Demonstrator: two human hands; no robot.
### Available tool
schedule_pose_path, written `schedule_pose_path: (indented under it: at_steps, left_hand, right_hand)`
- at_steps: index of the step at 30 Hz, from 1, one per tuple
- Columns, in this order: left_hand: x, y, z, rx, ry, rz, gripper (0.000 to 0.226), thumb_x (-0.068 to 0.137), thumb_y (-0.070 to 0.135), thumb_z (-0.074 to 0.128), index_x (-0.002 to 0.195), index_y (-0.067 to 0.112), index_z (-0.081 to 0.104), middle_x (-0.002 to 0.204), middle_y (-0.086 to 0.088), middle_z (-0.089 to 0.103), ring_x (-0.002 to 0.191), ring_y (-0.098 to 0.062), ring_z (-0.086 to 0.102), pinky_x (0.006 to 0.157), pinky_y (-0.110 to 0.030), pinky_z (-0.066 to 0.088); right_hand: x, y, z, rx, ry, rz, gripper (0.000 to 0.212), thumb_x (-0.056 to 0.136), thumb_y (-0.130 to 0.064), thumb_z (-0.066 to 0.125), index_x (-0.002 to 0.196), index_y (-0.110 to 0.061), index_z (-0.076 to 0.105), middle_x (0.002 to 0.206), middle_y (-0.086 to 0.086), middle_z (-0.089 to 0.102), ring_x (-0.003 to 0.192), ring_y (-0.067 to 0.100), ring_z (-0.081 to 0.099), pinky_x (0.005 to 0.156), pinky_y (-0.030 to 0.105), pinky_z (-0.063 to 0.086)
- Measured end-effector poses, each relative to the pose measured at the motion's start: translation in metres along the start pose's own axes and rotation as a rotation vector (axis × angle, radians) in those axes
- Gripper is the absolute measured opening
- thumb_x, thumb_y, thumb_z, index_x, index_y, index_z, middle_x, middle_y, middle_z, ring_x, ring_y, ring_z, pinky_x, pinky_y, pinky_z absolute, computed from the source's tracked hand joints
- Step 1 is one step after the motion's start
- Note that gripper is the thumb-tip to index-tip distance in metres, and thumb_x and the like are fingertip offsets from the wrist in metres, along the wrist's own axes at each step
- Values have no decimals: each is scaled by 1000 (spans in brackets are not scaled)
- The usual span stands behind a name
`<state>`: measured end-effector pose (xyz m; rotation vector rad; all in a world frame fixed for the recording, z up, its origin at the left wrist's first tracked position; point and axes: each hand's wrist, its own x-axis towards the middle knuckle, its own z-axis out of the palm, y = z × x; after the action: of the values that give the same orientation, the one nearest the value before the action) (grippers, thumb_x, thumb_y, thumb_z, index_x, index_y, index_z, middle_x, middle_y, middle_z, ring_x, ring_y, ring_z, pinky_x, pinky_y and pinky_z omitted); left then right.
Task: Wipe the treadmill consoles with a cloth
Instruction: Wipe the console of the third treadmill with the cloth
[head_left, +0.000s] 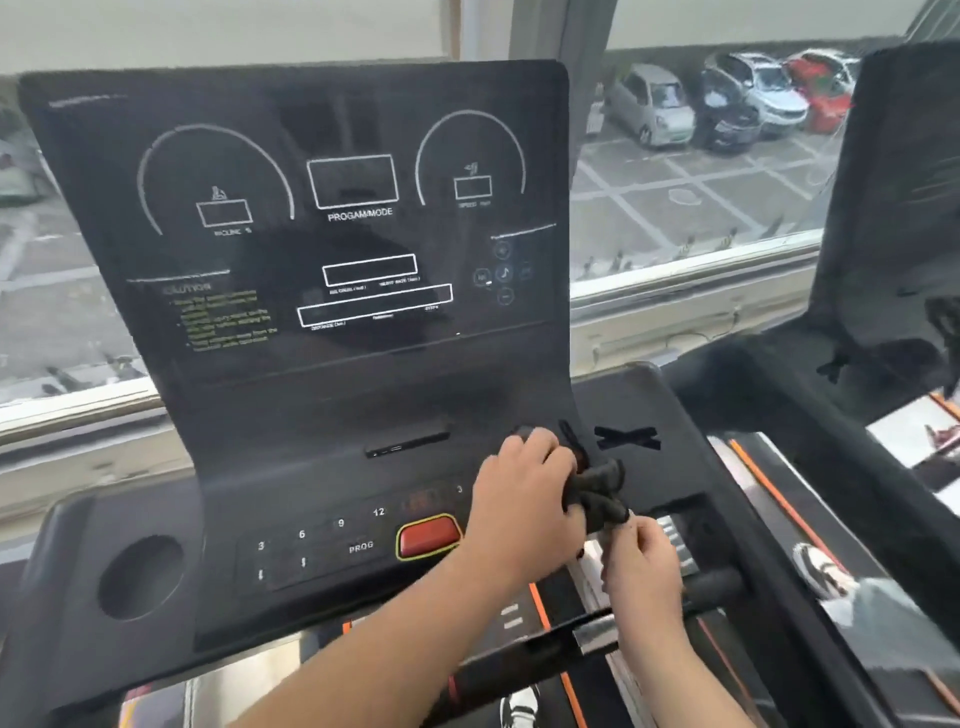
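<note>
A black treadmill console (322, 249) fills the middle of the view, its display dark, with white outlines and a button panel below. A dark bunched cloth (597, 491) sits at the console's lower right edge. My left hand (524, 499) grips the cloth from the left, just right of the red stop button (428, 538). My right hand (641, 556) pinches the cloth's lower right end with its fingertips. A second treadmill console (898, 218) stands at the right edge, only partly in view.
A round cup holder (140, 577) is set in the console's left tray. A black handlebar (717, 587) runs under my right hand. A window behind shows a car park. The treadmill belt with orange stripes lies below.
</note>
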<state>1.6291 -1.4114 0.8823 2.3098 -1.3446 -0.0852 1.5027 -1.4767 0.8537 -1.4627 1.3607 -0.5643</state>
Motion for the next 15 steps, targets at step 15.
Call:
schedule_pose_path:
  at_steps: [15]
  left_hand:
    - [-80, -28, 35, 104, -318, 135, 30, 61, 41, 47, 75, 23, 66, 83, 6, 63, 78, -25, 57, 66, -34, 40]
  right_hand:
    - [-13, -5, 23, -28, -78, 9, 40, 103, -29, 52, 76, -2, 62, 64, 2, 55, 63, 20, 49, 62, 35, 41]
